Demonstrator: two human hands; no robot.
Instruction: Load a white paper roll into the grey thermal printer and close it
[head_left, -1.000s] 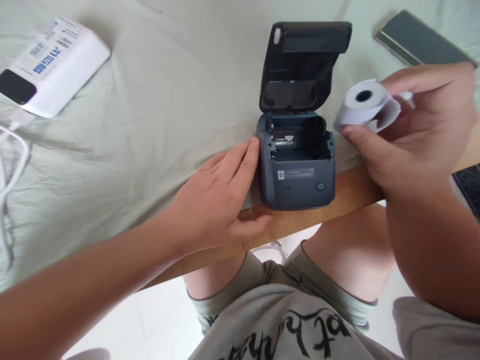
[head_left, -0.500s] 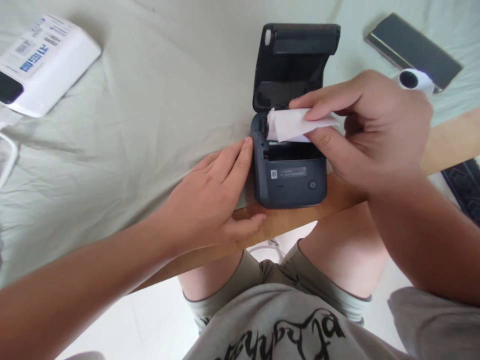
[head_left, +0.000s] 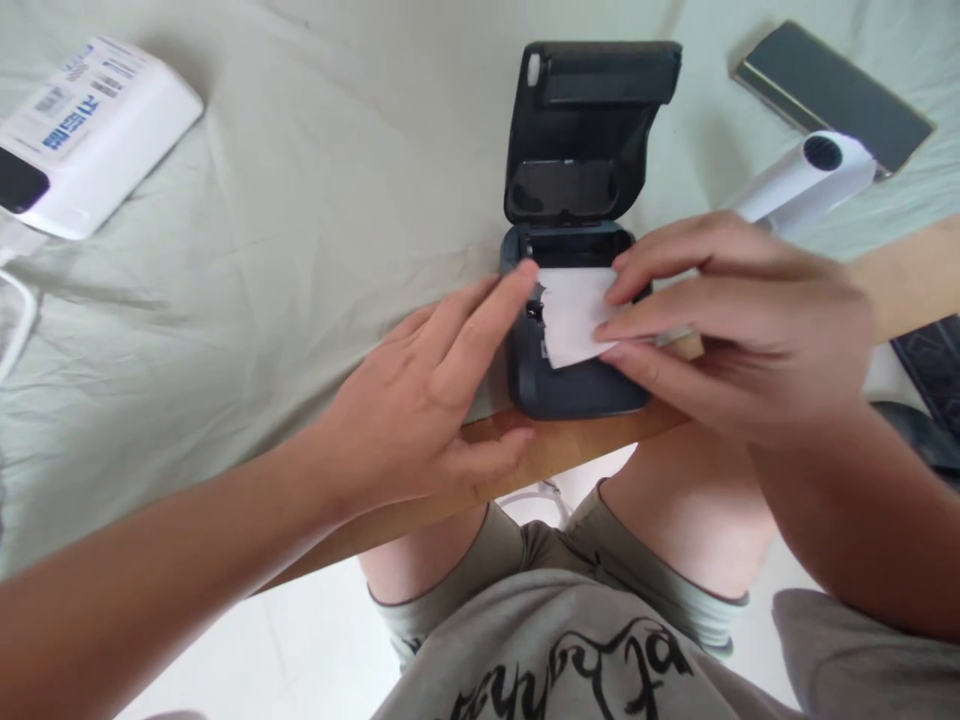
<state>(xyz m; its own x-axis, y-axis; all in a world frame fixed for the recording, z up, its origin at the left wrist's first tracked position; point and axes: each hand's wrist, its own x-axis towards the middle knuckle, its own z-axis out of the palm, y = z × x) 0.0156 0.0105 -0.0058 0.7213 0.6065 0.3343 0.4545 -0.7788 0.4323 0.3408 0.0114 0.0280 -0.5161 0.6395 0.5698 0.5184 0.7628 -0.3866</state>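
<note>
Pinches a white paper piece (head_left: 576,315) between the thumb and fingers of the right hand (head_left: 765,325), holding it slantwise across the open bay (head_left: 577,248) and front face of a dark blue-grey portable printer (head_left: 589,392). Turns the ragged edge of the paper toward the left hand (head_left: 427,385), laid palm down with fingers nearly together and thumb apart, gripping nothing. Puts the left fingertips at the printer's left side, the foremost over the rim of the bay; cannot tell from this angle whether touching the paper.

Has the printer upright at the near side of a pale green cloth (head_left: 337,150), close to a wooden edge (head_left: 911,275), with the black lid (head_left: 585,130) swung open at the far side. Shows beyond the right hand a white paper roll (head_left: 791,185) with a dark hollow core, overlapping in view a dark slab-shaped device (head_left: 840,95); cannot tell whether in contact with the hand.

Includes at far left, well apart from the printer, a white device (head_left: 139,150) with a printed label (head_left: 79,95) and a black panel (head_left: 21,178), and a white cable (head_left: 28,310) alongside. Wears a grey T-shirt (head_left: 585,640) with black lettering, and shorts (head_left: 442,580), below the wooden edge.
</note>
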